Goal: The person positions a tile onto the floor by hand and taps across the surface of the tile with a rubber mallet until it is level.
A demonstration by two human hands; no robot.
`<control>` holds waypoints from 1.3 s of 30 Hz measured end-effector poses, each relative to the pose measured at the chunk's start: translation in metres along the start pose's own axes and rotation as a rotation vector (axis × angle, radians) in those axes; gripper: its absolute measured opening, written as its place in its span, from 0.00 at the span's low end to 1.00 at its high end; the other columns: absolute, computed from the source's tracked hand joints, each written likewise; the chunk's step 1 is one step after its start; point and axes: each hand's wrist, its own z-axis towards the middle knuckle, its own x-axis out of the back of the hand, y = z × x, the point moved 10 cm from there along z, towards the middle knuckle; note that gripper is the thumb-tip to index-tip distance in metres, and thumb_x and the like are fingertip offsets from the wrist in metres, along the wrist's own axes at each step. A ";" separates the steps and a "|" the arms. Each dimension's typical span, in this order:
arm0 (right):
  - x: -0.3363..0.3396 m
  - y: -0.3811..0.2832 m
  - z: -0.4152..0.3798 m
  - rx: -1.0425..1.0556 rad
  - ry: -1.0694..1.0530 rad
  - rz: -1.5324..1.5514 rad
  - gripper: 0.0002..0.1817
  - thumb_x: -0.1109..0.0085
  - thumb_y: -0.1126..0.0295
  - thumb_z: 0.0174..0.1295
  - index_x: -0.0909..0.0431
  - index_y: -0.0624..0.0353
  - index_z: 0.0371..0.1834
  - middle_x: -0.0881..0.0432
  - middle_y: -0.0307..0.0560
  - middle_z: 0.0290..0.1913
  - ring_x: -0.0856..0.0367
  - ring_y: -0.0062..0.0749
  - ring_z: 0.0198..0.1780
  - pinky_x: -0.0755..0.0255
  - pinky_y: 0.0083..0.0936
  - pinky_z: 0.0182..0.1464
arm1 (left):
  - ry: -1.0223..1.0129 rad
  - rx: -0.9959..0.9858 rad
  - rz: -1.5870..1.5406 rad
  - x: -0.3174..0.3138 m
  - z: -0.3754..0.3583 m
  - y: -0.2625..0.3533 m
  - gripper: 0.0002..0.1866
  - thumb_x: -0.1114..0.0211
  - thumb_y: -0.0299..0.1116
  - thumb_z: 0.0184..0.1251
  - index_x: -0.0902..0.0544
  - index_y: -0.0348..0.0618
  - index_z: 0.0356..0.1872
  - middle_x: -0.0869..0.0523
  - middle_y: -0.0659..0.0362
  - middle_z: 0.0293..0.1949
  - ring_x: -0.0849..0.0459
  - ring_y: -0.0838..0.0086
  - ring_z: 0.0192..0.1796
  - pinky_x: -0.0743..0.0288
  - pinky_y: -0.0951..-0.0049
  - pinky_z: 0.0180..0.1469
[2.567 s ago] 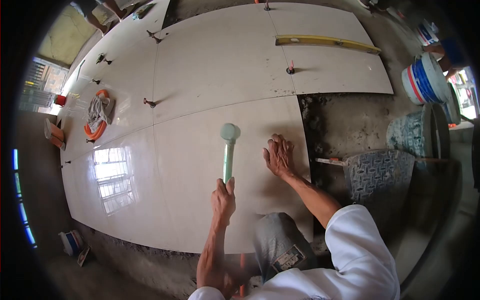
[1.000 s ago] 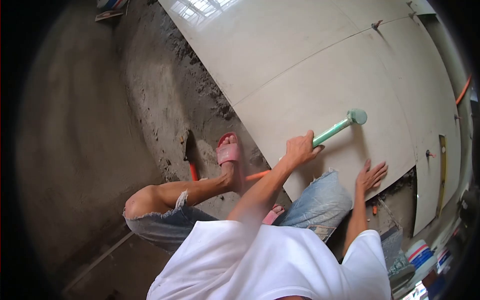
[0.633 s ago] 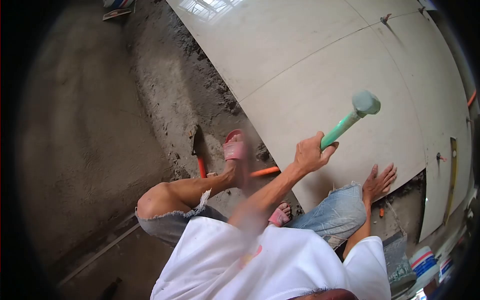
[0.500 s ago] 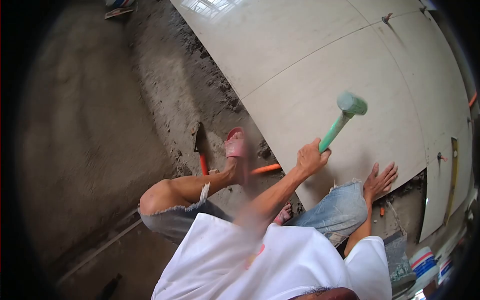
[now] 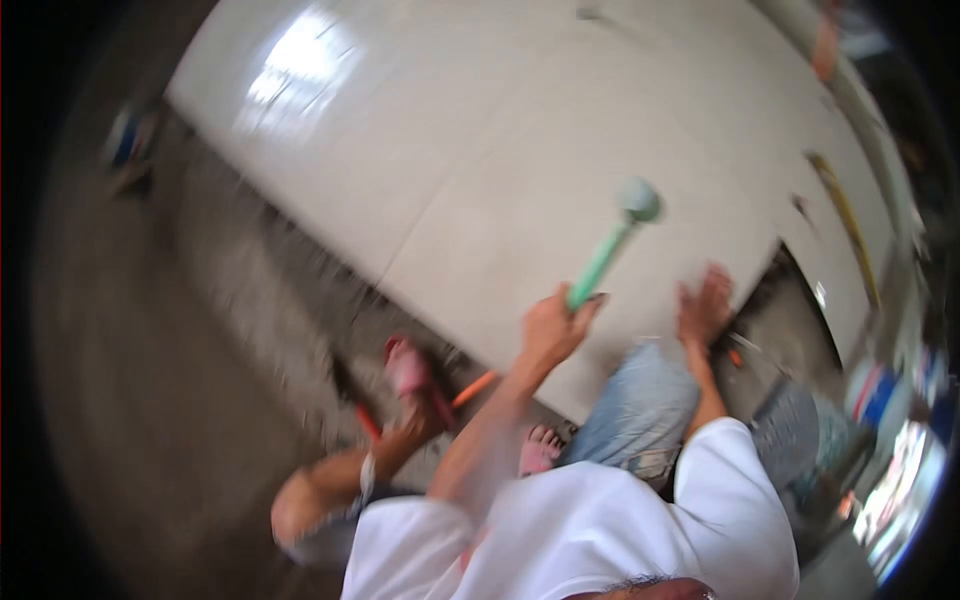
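Observation:
My left hand (image 5: pixel 556 325) is wrapped around the green handle of a rubber mallet (image 5: pixel 600 262), whose pale rounded head is raised above a large cream floor tile (image 5: pixel 520 270). Flat on that tile, near its corner, lies my right hand (image 5: pixel 707 305) with the fingers apart, somewhat blurred. Beside it my knee in torn jeans (image 5: pixel 640 405) leans over the tile's edge. Whether the mallet head touches the tile is hard to tell, but it seems held above.
Rough grey mortar (image 5: pixel 230 330) covers the floor at left. Near my pink sandal (image 5: pixel 405 368) lie an orange-handled tool (image 5: pixel 366 420) and an orange stick (image 5: pixel 475 388). A yellow strip (image 5: pixel 848 225) is on tile at right, by a bucket (image 5: pixel 875 392).
The view has swung, so tiles and floor appear shifted and turned, with more blur. My left hand still grips the mallet; my right hand remains flat on the tile.

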 end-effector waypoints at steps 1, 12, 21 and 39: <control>0.032 -0.008 0.009 -0.019 -0.064 -0.003 0.41 0.53 0.40 0.68 0.45 0.54 0.77 0.43 0.49 0.77 0.48 0.47 0.77 0.46 0.47 0.71 | 0.029 -0.037 -0.086 0.012 0.001 0.029 0.16 0.37 0.43 0.68 0.24 0.40 0.31 0.18 0.48 0.23 0.18 0.54 0.25 0.26 0.59 0.29; 0.036 0.013 0.006 -0.136 -0.171 0.232 0.42 0.55 0.38 0.67 0.47 0.50 0.78 0.48 0.47 0.79 0.53 0.46 0.79 0.54 0.47 0.73 | 0.193 -0.125 -0.251 -0.010 0.038 0.030 0.19 0.48 0.46 0.76 0.28 0.39 0.33 0.22 0.60 0.20 0.23 0.75 0.25 0.31 0.67 0.28; 0.029 0.024 0.001 -0.146 -0.149 0.351 0.42 0.57 0.36 0.66 0.46 0.49 0.78 0.49 0.47 0.79 0.59 0.45 0.80 0.59 0.49 0.75 | 0.009 -0.232 -0.126 -0.069 0.003 0.076 0.22 0.44 0.49 0.74 0.27 0.34 0.36 0.23 0.44 0.19 0.24 0.47 0.21 0.29 0.57 0.28; 0.058 0.033 0.000 -0.118 0.067 0.328 0.40 0.54 0.36 0.64 0.35 0.52 0.72 0.34 0.45 0.72 0.42 0.42 0.74 0.48 0.42 0.69 | -0.047 -0.732 0.379 -0.102 0.003 0.176 0.17 0.38 0.44 0.68 0.27 0.40 0.30 0.22 0.51 0.20 0.26 0.49 0.24 0.32 0.52 0.32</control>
